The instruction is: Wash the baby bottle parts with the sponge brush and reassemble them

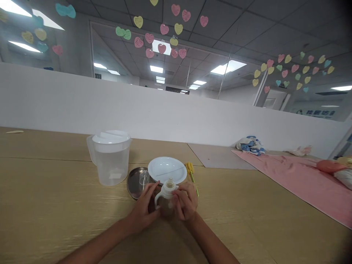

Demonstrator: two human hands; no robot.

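Observation:
A baby bottle (167, 201) with a white collar, side handles and a pale teat stands upright before me. My left hand (145, 206) curls round its left side, thumb by the handle. On the other side, the fingers of my right hand (187, 200) are bent and pinch the bottle near its right handle. Just behind are a round metal tray (132, 185) with a clear cap (144, 178) on it and a white bowl (167, 164). A yellow sponge brush (190, 168) with a green handle lies right of the bowl.
A lidded translucent pitcher (112, 161) stands at the left. A pink cloth (297, 179) covers the table's right side, with a blue and white cloth bundle (250, 145) by the low white wall (165, 117). A flat wooden stick (15, 131) lies far left.

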